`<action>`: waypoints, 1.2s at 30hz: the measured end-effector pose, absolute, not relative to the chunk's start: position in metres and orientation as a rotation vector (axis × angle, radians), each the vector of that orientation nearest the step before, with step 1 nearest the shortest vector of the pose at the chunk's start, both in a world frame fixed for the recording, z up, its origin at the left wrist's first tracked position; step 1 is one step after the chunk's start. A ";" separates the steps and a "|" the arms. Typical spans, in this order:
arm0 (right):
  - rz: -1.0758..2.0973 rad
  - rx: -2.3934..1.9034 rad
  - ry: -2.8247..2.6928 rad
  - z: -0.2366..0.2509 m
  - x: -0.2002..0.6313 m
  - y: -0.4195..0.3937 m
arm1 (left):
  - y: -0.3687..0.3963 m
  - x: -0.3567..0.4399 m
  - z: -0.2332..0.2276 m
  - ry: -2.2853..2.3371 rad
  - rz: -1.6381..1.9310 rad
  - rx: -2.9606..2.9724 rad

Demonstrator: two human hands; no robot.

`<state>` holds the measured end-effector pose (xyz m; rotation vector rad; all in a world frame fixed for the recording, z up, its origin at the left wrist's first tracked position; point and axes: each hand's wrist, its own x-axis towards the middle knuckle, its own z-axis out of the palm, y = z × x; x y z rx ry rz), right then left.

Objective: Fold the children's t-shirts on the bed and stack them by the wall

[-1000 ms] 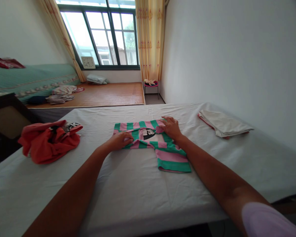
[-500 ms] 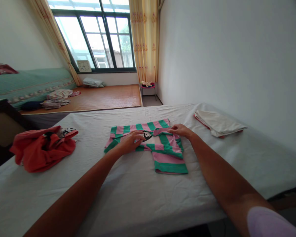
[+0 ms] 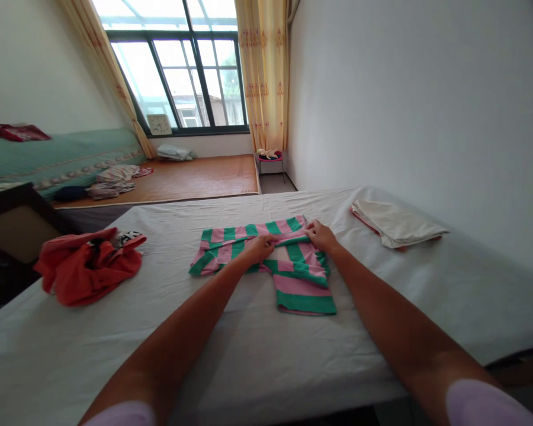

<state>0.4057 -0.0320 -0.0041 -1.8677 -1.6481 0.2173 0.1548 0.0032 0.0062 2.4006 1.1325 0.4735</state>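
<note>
A pink and green striped shirt [image 3: 304,287] lies spread on the white sheet, one sleeve pointing towards me and its front partly folded over. My left hand [image 3: 261,248] is closed on the fabric near the middle of the shirt, covering most of the dark print there. At the shirt's upper right edge, my right hand [image 3: 320,236] pinches the cloth between thumb and fingers. A strip of striped cloth stretches between the two hands.
A crumpled red garment [image 3: 91,266] lies to the left on the white-sheeted bed [image 3: 204,331]. Folded white cloth [image 3: 393,225] sits at the right, near the wall. Beyond are a brown mat bed [image 3: 204,174] and a small pink stool [image 3: 270,158].
My left hand has moved right and closed on the shirt fabric, covering the dark print. My right hand has taken a pinch at the upper edge. The view has shifted slightly.
</note>
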 end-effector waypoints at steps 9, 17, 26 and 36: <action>-0.025 -1.546 -2.332 -0.008 0.375 -0.045 | 0.047 0.022 0.035 2.043 0.576 2.303; -0.059 -1.617 -2.308 -0.016 0.370 -0.043 | 0.067 -0.034 0.008 2.008 0.505 2.056; -0.057 -1.627 -2.313 -0.016 0.370 -0.044 | 0.072 -0.028 0.003 1.945 0.963 2.276; -0.063 -1.561 -2.245 -0.017 0.375 -0.043 | 0.066 -0.027 0.005 1.755 0.962 2.213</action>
